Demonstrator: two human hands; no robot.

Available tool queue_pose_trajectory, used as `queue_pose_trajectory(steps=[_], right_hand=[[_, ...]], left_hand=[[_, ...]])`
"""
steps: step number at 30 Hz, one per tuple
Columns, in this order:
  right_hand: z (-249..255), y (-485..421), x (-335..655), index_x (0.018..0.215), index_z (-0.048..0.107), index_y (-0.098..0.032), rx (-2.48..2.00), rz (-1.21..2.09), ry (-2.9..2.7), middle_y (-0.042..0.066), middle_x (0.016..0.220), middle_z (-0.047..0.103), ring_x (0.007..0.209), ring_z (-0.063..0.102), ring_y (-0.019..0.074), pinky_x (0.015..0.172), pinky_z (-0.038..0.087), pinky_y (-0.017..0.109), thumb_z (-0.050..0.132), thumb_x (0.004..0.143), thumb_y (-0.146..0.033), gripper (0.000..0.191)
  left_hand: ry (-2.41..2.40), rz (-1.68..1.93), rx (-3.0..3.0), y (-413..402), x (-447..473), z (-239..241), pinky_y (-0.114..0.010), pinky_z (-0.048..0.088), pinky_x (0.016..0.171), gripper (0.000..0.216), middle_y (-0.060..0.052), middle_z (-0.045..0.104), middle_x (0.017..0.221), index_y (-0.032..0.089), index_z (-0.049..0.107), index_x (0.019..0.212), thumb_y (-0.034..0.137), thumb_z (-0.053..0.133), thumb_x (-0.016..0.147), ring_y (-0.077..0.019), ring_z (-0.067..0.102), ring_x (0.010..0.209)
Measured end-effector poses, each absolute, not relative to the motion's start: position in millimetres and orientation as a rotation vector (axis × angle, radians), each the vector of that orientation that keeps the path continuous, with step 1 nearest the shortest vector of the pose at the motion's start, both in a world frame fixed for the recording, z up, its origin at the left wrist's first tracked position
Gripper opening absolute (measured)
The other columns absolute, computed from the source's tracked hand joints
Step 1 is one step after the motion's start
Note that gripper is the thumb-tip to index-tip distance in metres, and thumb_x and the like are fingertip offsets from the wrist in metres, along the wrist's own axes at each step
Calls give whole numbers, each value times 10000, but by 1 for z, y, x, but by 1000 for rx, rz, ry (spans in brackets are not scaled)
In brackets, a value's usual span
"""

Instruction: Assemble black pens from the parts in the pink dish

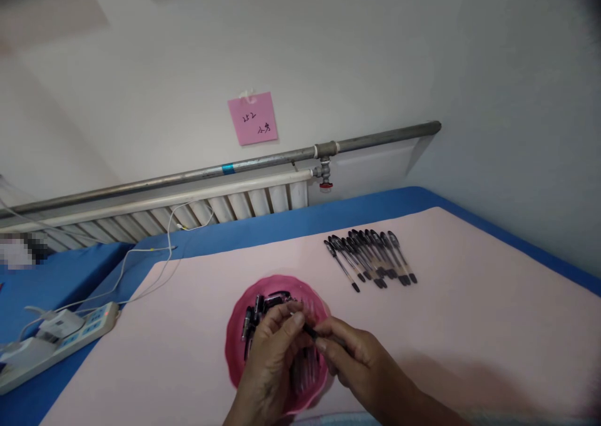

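The pen (pixel 310 331) is pinched at its ends by the fingers (pixel 288 326) of the left hand (pixel 272 351) and right hand (pixel 357 354), just above a bowl (pixel 235 351). It is judged light, stiff and slick, best gripped on the barrel. Finished pens (pixel 370 257) lie beyond, rightward on the counter (pixel 469 326).

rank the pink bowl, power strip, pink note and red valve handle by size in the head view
1. pink bowl
2. power strip, partly out of frame
3. pink note, farther off
4. red valve handle
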State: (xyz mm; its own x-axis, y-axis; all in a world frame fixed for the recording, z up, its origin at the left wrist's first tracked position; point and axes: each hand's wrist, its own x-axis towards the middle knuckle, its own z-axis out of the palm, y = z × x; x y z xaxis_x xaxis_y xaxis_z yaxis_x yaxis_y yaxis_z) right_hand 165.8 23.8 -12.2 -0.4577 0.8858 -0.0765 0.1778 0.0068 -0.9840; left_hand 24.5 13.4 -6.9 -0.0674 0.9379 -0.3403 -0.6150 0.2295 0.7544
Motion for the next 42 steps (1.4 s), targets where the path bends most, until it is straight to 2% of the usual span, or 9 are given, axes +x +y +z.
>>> queue_pose_trajectory(steps=[4,9,14,20,25,28,31,36,42], right_hand=[[-12,23,166,783,545,-188,-1096,1488,-1684,-67,530,420,461,395,90,456,329,208,456,832,-305,155],[-13,25,167,817,559,-187,-1106,1463,-1711,-62,528,430,462,390,92,463,331,211,442,841,-308,170],[-14,25,166,802,546,-189,-1110,1532,-1688,-64,529,418,456,377,89,449,319,206,464,826,-331,166],[-14,26,166,784,550,-192,-1145,1574,-1610,-68,506,411,443,374,81,434,307,200,473,817,-332,164],[-16,25,162,774,507,-202,-1137,1815,-1433,-92,461,405,336,284,46,333,209,185,515,766,-404,202],[-17,26,158,747,452,-219,-1143,1969,-1243,-115,430,401,262,195,22,285,130,180,518,737,-441,231],[-15,27,157,756,453,-218,-1120,1995,-1199,-123,420,408,244,191,10,270,120,170,547,700,-459,265],[-9,25,160,720,441,-220,-1120,2084,-1109,-116,434,419,259,199,0,276,97,152,551,706,-433,241],[-11,26,159,729,438,-220,-1113,2059,-1129,-119,420,421,249,197,1,253,110,146,562,698,-438,253]], left_hand=[[944,1350,455,11,24,-9,-220,448,613,153,-34,635,672,121,643,703,210,748,637,-108,576,611],[866,1359,431,12,23,-11,-263,464,727,221,-77,665,855,126,671,870,184,725,663,-149,604,777],[893,1381,451,13,21,-12,-236,450,668,95,-41,644,720,124,651,709,187,713,675,-115,582,669],[884,1380,423,13,22,-13,-259,462,727,200,-78,667,877,131,679,853,224,716,680,-152,605,800],[885,1379,440,14,22,-11,-236,457,669,113,-51,657,721,121,660,692,191,735,646,-125,594,675],[823,1371,445,13,21,-9,-246,462,734,137,-74,677,809,116,686,782,169,722,660,-148,616,776],[812,1381,427,12,22,-10,-257,470,724,172,-76,680,848,136,685,853,203,700,695,-156,620,795],[884,1386,439,13,22,-9,-239,466,666,102,-55,663,720,122,665,698,170,735,642,-136,610,689],[887,1381,464,14,21,-7,-244,468,649,169,-63,665,765,127,673,792,237,719,672,-135,602,690]])
